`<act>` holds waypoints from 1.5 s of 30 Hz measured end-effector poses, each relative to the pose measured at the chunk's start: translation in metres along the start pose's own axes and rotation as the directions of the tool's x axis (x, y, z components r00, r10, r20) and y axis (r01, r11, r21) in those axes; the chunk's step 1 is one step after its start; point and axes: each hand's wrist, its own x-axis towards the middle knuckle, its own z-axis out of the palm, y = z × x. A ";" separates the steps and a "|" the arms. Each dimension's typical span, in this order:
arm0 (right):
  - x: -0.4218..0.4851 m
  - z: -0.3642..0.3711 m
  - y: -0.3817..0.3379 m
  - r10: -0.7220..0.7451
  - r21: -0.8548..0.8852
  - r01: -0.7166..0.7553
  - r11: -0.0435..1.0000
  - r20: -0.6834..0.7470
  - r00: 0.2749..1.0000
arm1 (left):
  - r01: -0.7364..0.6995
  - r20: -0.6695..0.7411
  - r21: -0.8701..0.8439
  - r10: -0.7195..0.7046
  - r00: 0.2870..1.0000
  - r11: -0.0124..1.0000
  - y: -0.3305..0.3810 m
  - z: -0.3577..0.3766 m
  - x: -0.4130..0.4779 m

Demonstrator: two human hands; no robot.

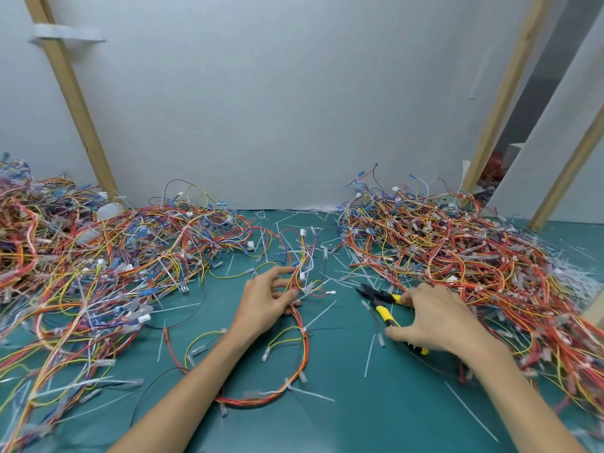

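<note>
A looped wire harness (305, 346) of red, orange and yellow wires lies on the green mat (376, 403) in the middle. My left hand (266, 300) lies over its upper part, with curled fingertips holding the bundle near a white connector (302, 276). To the right, yellow-and-black side cutters (380, 304) lie on the mat with their jaws pointing left. My right hand (431, 317) is over their handles, thumb against the near handle and fingertips on the far one.
Large tangled heaps of coloured wire harnesses fill the left (81, 266) and right (474, 266) of the mat. Cut white cable-tie ends (318, 313) are scattered everywhere. A grey wall with wooden battens (70, 93) stands behind.
</note>
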 end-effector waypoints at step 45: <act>0.059 0.035 -0.098 0.034 0.962 0.269 -0.039 -0.267 0.963 | -0.036 -0.042 0.219 0.046 0.998 0.975 -0.005 -0.014 0.006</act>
